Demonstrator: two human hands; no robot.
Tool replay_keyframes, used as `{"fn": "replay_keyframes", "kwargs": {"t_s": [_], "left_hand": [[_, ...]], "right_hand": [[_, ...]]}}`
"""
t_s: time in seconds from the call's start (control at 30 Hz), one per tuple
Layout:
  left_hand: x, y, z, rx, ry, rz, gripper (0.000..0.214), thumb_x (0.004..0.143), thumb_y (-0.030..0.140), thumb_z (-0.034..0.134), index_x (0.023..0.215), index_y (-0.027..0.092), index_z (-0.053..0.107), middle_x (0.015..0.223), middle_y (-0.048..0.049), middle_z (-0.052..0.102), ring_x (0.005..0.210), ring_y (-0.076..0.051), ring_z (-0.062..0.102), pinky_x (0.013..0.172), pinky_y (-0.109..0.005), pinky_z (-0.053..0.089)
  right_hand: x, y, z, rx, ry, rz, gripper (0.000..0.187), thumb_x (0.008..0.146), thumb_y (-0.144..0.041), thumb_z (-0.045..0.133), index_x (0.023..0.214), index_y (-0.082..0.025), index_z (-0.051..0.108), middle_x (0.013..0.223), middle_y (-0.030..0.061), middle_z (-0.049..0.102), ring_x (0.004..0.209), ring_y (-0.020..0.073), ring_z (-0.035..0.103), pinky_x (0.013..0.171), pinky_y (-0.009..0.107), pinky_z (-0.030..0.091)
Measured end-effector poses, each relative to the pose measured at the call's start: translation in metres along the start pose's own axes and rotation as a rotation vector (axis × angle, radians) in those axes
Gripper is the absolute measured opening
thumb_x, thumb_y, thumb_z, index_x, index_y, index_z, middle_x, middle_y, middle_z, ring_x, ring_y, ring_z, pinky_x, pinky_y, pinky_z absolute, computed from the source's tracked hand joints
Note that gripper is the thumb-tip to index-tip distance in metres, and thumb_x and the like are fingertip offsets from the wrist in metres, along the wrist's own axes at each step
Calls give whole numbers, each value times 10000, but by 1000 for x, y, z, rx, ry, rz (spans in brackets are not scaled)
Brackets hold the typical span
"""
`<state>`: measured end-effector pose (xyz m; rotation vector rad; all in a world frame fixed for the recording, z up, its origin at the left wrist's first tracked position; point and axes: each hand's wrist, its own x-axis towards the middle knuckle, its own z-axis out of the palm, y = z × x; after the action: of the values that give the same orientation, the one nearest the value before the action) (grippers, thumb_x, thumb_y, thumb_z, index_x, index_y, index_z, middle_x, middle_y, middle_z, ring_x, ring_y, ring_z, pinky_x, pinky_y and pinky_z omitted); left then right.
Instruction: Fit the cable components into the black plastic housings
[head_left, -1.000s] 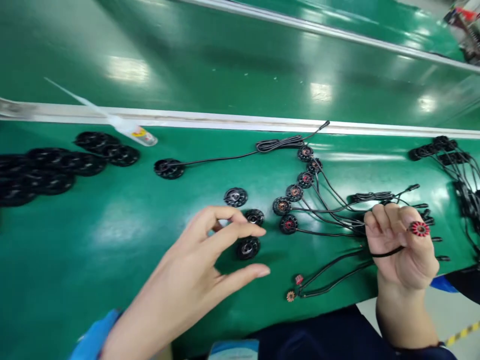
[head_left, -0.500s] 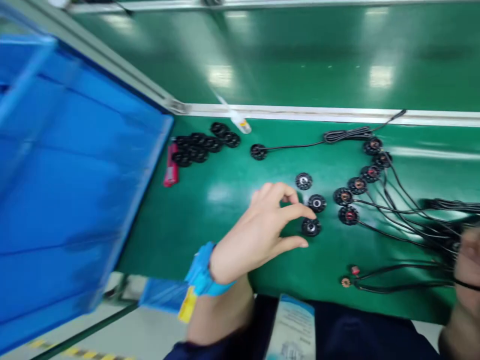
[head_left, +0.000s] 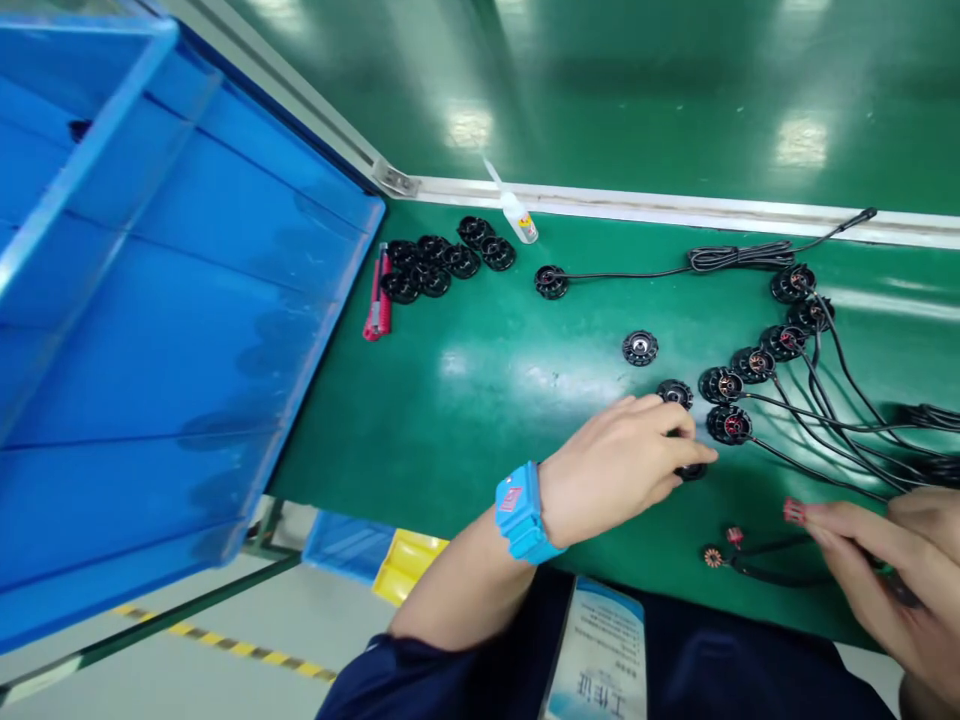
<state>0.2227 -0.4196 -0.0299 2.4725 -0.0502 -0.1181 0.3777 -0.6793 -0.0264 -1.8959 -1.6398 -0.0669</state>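
My left hand (head_left: pixel 619 455), with a blue band at the wrist, is closed around a black round housing (head_left: pixel 691 471) on the green table; the fingers cover much of it. Just beyond the fingers sits a second black housing (head_left: pixel 675 392), and a third housing (head_left: pixel 640 347) lies farther back. At the right, my right hand (head_left: pixel 892 560) pinches a small red slotted core (head_left: pixel 795 512) between thumb and forefinger. Below it, a copper-coloured wound core (head_left: pixel 712 557) and another red core (head_left: pixel 734 536) lie on black cables.
Several cabled housings (head_left: pixel 729 424) form a row at right. One housing (head_left: pixel 551 282) has a bundled cable (head_left: pixel 739 257). Farther left are stacked black rings (head_left: pixel 431 265), a red box cutter (head_left: pixel 379 305), a white dropper bottle (head_left: pixel 520 218) and a large blue bin (head_left: pixel 172 330).
My left hand has moved right and closed on the nearest loose housing. My right hand has come farther into view, now showing the red core at its fingertips. The whole view has shifted.
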Motion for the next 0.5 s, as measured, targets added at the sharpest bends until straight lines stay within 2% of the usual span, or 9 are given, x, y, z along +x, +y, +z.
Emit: {"fn": "replay_keyframes", "kwargs": {"t_s": [0.1,0.2,0.27,0.37,0.43,0.5], "left_hand": [[7,6,14,-41,5,95,444,968,38,637,1365,220,720,1312,-39,754,1067,-215,663,906,-386,526],[11,8,22,-94,32,100,505,995,7,555,1437,224,667,1318,-25,781,1071,-213,670,894,-393,529],[12,6,23,-138,42,93,554,987,-15,527,1475,227,630,1340,-37,780,1087,-212,680,937,-396,539],[12,3,24,-205,44,85,617,953,33,630,1537,219,557,1363,-79,758,1152,-241,693,1028,-421,550],[13,2,24,-230,66,62,673,929,144,771,1553,199,525,1362,-114,737,1192,-271,701,1039,-431,560],[15,3,27,-219,90,36,698,914,199,833,1540,187,524,1321,-122,742,1184,-282,716,1024,-426,569]], "right_hand": [[13,-7,6,-166,-90,-124,288,893,-87,828,1160,-164,751,779,2,641,746,171,552,725,373,405],[20,-7,14,-239,-141,-213,213,960,-121,756,1171,-152,746,761,5,611,733,177,519,678,380,349],[21,-6,18,-258,-166,-214,191,984,-121,711,1168,-153,749,762,11,613,734,180,515,678,382,345],[20,-4,19,-278,-181,-208,234,984,-130,690,1207,-169,747,756,11,603,740,188,527,675,384,342],[19,-2,18,-288,-186,-219,268,977,-139,698,1242,-163,735,748,9,587,737,189,523,671,383,337],[18,-1,17,-293,-189,-236,275,978,-147,706,1252,-152,724,747,9,580,738,185,517,674,380,335]]}}
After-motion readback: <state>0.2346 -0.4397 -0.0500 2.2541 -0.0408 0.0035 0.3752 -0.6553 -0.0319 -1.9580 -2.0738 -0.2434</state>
